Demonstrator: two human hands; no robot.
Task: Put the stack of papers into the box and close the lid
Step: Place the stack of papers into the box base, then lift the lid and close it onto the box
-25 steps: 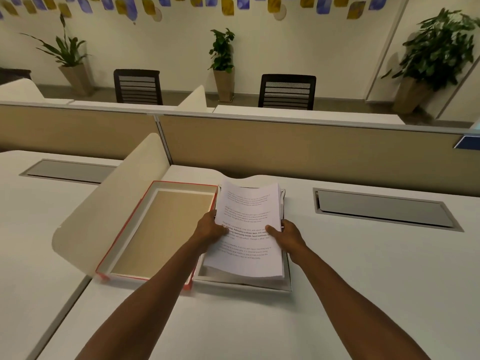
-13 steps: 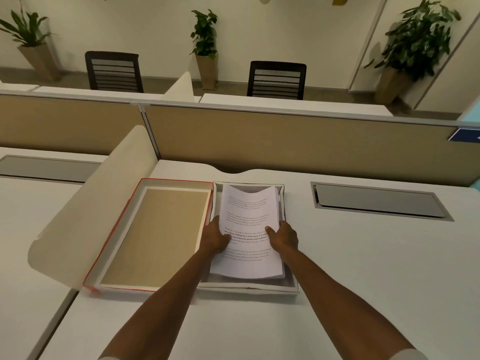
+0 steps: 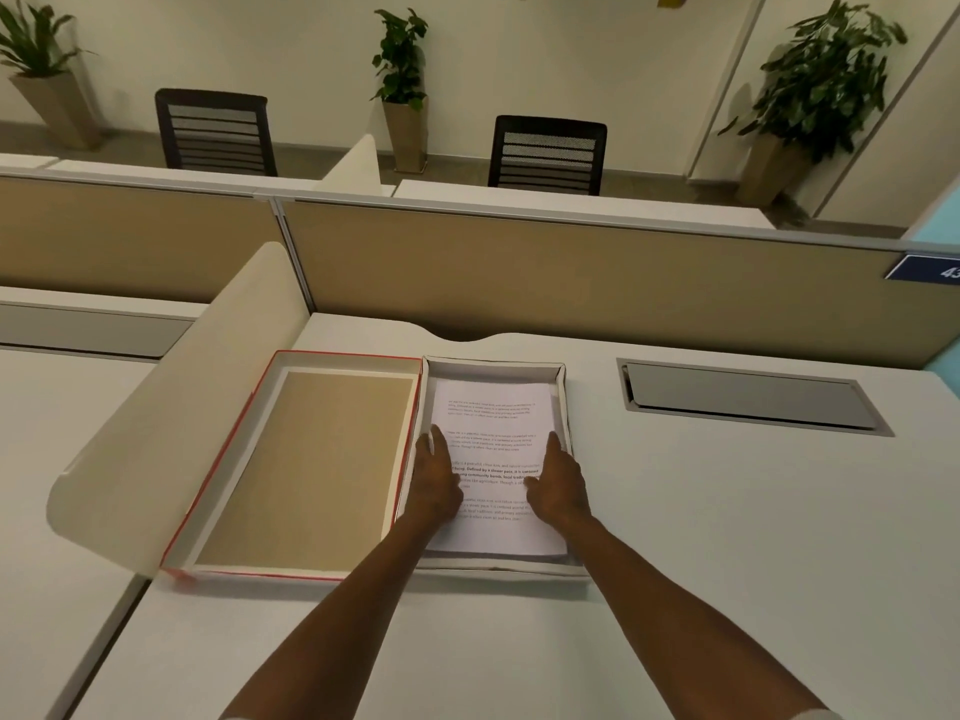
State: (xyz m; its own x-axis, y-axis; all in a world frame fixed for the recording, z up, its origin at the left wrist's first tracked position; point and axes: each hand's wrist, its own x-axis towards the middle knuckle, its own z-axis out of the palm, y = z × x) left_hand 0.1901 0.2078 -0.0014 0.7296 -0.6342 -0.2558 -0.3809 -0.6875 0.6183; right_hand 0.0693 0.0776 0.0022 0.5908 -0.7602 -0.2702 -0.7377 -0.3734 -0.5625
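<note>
Fingers of left hand (image 3: pixel 435 480) & right hand (image 3: pixel 558 485) lie flat and loosely spread on the white printed paper stack (image 3: pixel 493 459), pressing down, not gripping anything. Stack sits inside the shallow white cardboard box (image 3: pixel 562 402), roughly square to its walls, w/ a thin gap along the far and right sides. Red-edged lid w/ tan inner panel (image 3: pixel 311 470) lies open-side-up just left of the box, touching its left wall; can't tell if the two are hinged.

Risks, as I judge: lifting palms fast could drag top sheets askew, so a corner rides up the wall & gets creased when lid comes over. If lid is loose, swinging it w/ one hand may shove the light box along the white surface (image 3: pixel 727 537).

Around: cream curved divider panel (image 3: pixel 171 407) stands close on lid's left, likely cramping the swing. Grey cable hatch (image 3: pixel 748 402) to the right, well apart. Nothing else near the box.
</note>
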